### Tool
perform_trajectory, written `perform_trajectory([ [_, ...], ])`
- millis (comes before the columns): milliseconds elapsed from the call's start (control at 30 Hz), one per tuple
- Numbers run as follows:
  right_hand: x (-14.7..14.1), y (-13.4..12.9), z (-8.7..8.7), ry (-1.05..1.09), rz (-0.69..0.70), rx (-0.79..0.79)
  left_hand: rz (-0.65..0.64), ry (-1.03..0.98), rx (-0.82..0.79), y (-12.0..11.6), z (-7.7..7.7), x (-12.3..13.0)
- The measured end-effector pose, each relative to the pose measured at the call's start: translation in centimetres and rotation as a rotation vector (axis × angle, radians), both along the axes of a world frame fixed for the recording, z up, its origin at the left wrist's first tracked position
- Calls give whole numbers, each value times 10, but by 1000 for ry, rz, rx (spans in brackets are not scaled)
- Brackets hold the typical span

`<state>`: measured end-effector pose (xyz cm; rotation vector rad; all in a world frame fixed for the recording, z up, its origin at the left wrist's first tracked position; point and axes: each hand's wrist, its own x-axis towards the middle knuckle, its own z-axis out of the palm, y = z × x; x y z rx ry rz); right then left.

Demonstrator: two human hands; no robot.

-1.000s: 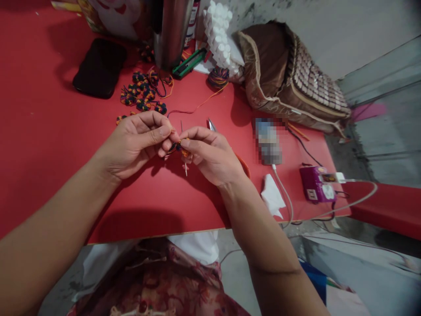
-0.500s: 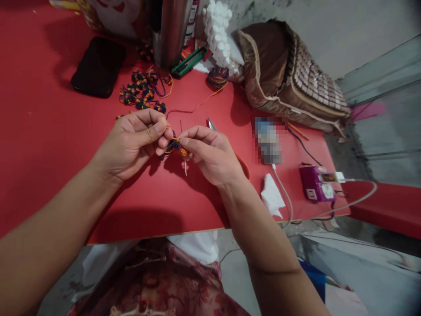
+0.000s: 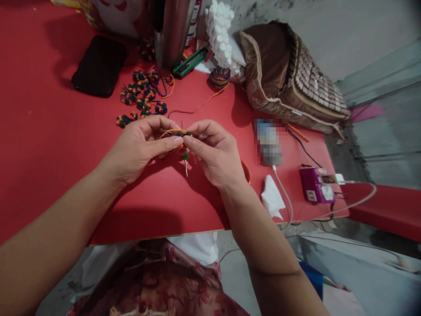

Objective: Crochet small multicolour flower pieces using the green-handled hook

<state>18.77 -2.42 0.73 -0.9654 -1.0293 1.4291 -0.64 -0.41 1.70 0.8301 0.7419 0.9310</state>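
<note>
My left hand (image 3: 144, 145) and my right hand (image 3: 213, 151) meet near the table's middle. Both are closed, thumbs and fingertips pinching a small piece of multicolour yarn work (image 3: 176, 132) in dark and orange strands. Fingers cover most of it. Behind and below the fingertips shows a thin metal crochet hook (image 3: 186, 168) with a green grip, apparently lying on the table. Beyond my hands lie several small yarn flowers (image 3: 144, 93) in dark green and orange. A strand runs to a ball of the same yarn (image 3: 219, 78).
On the red table (image 3: 42, 145) are a black phone (image 3: 99, 66), a metal flask (image 3: 174, 33), a green cutter (image 3: 190, 63), a blurred-out object (image 3: 268, 140) on a white cable, crumpled tissue (image 3: 272, 197) and a purple power box (image 3: 317, 184). An orange handle (image 3: 246, 170) shows beside my right wrist.
My left hand has moved right, and its thumb now meets my right thumb at the yarn piece. The hook's green grip, hidden before, shows below the fingers.
</note>
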Motion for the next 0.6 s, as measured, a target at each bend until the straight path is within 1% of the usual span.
perform_trajectory([
  [133,-1,-1,1,0,-10,29,6,61,42,2,-1,-3],
  [267,-3,-2,2,0,-1,16,-5,93,95,4,-2,-6],
  [400,-3,-2,4,31,16,-11,6,102,50,4,0,-7],
  [600,-3,-4,3,30,15,-65,-41,84,48,6,1,-7],
])
